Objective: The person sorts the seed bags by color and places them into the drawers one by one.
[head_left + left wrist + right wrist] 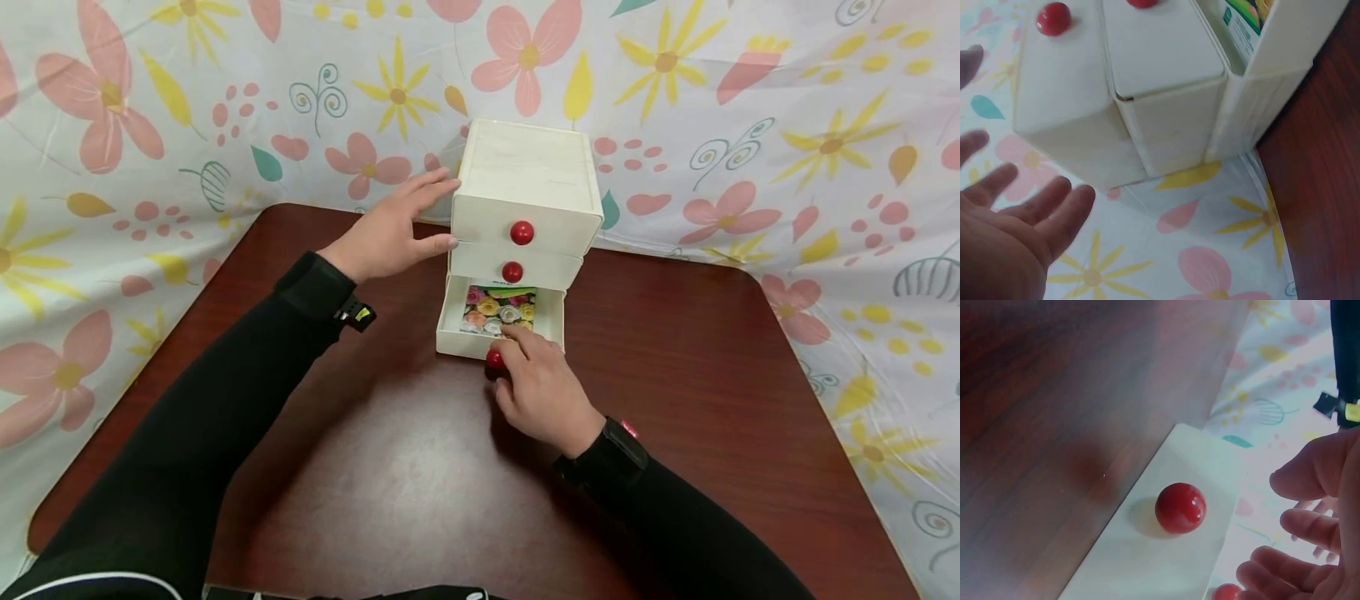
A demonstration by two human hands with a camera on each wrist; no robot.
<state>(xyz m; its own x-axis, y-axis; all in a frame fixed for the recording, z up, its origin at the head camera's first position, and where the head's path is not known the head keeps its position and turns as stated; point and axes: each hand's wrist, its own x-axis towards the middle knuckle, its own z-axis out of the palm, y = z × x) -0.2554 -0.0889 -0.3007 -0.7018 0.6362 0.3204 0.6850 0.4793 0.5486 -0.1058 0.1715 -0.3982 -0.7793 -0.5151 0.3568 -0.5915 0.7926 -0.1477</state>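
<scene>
A small white cabinet (pixel 528 162) of three stacked drawers stands upright, each drawer with a round red knob. The bottom drawer (pixel 461 342) is pulled out and holds a packet with a colourful flower picture (pixel 488 308). My left hand (pixel 390 229) is beside the cabinet's left side, fingers spread, fingertips right at the top drawer's edge. Over the bottom drawer's front is my right hand (pixel 546 390), overlapping its red knob (pixel 494 359) in the head view. From the right wrist, that knob (pixel 1180 508) shows apart from the loosely bent fingers (pixel 1279 575).
The cabinet stands near the back edge of a dark reddish-brown table (pixel 405 467). Behind and around the table hangs a white cloth (pixel 247 50) printed with pink and yellow flowers. The middle drawer (pixel 480 265) stands slightly back from the top one.
</scene>
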